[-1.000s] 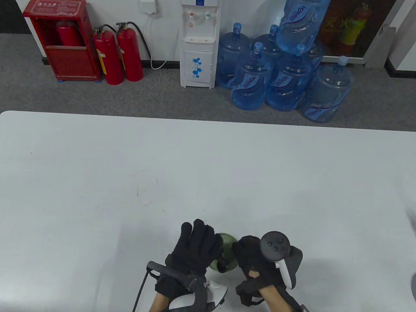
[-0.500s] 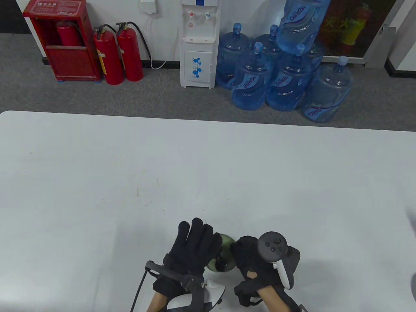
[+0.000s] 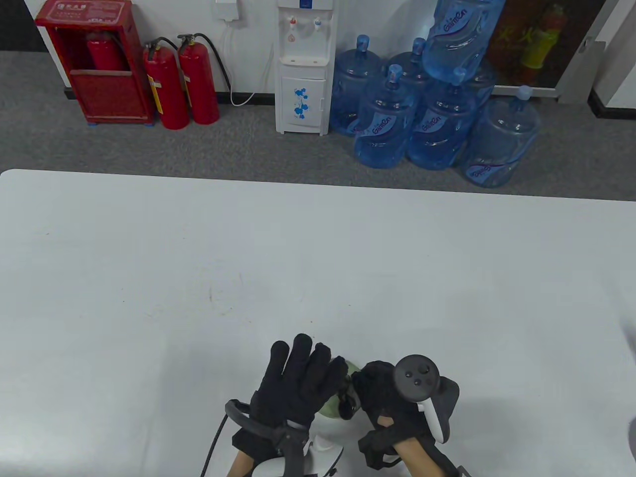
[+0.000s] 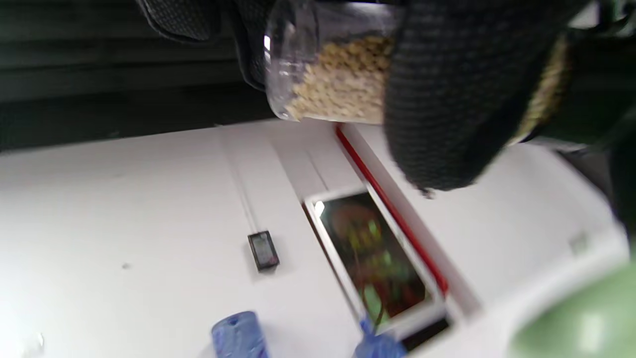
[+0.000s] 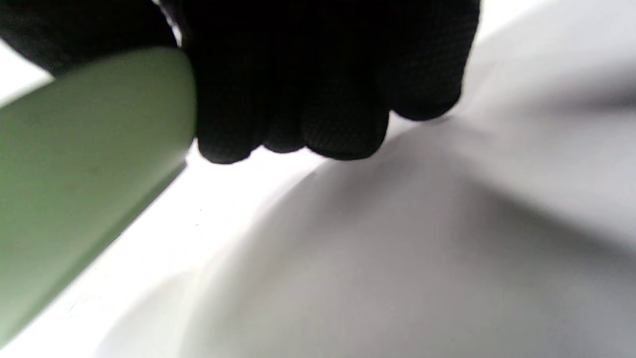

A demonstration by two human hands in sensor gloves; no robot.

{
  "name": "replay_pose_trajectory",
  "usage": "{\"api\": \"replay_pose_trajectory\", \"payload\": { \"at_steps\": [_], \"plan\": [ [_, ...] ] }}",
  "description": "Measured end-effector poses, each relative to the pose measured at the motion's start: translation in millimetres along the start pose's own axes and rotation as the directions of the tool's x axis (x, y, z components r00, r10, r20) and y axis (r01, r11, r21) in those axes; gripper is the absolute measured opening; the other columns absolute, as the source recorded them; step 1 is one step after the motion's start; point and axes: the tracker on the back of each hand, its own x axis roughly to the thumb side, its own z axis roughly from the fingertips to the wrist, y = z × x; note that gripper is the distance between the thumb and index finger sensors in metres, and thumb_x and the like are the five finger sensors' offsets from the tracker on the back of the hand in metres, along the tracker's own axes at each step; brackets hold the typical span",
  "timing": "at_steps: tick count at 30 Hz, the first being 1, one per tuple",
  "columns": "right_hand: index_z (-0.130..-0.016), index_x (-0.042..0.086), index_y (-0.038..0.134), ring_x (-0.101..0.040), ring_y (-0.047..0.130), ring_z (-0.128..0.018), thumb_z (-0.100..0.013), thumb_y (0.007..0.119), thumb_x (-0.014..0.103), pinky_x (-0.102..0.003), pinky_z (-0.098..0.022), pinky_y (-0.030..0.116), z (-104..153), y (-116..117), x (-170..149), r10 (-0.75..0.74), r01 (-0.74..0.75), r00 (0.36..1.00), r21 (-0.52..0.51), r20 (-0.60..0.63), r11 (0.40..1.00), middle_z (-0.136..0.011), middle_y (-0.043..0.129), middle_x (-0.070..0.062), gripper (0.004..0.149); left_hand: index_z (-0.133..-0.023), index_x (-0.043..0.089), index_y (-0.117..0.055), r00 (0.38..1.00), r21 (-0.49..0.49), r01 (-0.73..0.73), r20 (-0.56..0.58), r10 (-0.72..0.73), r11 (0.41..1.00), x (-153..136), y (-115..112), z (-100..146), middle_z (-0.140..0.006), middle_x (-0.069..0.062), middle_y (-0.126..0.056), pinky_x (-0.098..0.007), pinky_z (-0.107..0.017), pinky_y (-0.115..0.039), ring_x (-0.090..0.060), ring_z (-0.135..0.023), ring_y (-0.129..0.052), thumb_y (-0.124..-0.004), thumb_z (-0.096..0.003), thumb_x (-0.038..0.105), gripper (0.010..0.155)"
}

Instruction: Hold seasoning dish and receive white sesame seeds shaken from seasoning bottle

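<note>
The green seasoning dish (image 3: 329,409) is near the table's front edge, between my two hands and mostly covered by them. My right hand (image 3: 380,392) grips its right rim; the right wrist view shows the gloved fingers (image 5: 298,99) curled over the dish (image 5: 84,164) edge, just above the table. My left hand (image 3: 298,385) reaches over the dish from the left and holds a clear seasoning bottle (image 4: 333,74) of white sesame seeds, with fingers (image 4: 447,99) wrapped round it. The dish (image 4: 586,323) is blurred at that view's lower right. I cannot tell whether seeds are falling.
The white table (image 3: 318,258) stretches far and wide ahead of the hands. Beyond its far edge stand water jugs (image 3: 432,129), a water dispenser (image 3: 303,69) and fire extinguishers (image 3: 181,79) on the floor.
My left hand has shifted right and further over the dish, covering more of it. My right hand has stayed almost still on the dish.
</note>
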Motion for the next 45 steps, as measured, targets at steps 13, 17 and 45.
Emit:
{"api": "replay_pose_trajectory", "payload": {
  "at_steps": [13, 17, 45],
  "plan": [
    [-0.063, 0.021, 0.098, -0.022, 0.097, -0.071, -0.044, 0.089, 0.052, -0.04, -0.056, 0.083, 0, 1, 0, 0.012, -0.012, 1.0, 0.002, 0.002, 1.0, -0.088, 0.089, 0.003, 0.038, -0.085, 0.057, -0.077, 0.999, 0.025, 0.039, 0.012, -0.039, 0.999, 4, 2, 1, -0.101, 0.018, -0.073, -0.058, -0.08, -0.057, -0.026, -0.106, -0.073, -0.109, -0.0334, 0.037, 0.064],
    [-0.063, 0.021, 0.098, -0.022, 0.097, -0.071, -0.044, 0.089, 0.052, -0.04, -0.057, 0.083, -1, 4, 0, 0.02, -0.02, 1.0, 0.004, 0.0, 1.0, -0.088, 0.089, 0.003, 0.038, -0.084, 0.061, -0.077, 0.939, -0.012, 0.297, 0.184, -0.29, 0.955, 13, -11, 6, -0.1, 0.023, -0.077, -0.056, -0.08, -0.061, -0.02, -0.105, -0.079, -0.108, -0.0306, 0.044, 0.064],
    [-0.063, 0.021, 0.098, -0.022, 0.097, -0.071, -0.044, 0.088, 0.053, -0.04, -0.057, 0.083, 3, 2, 3, 0.012, -0.012, 1.0, 0.006, 0.023, 1.0, -0.088, 0.089, 0.003, 0.038, -0.084, 0.061, -0.074, 0.989, 0.071, 0.127, 0.066, -0.132, 0.989, 4, 2, 3, -0.101, 0.023, -0.072, -0.055, -0.08, -0.06, -0.022, -0.106, -0.075, -0.108, -0.033, 0.042, 0.064]
  ]
}}
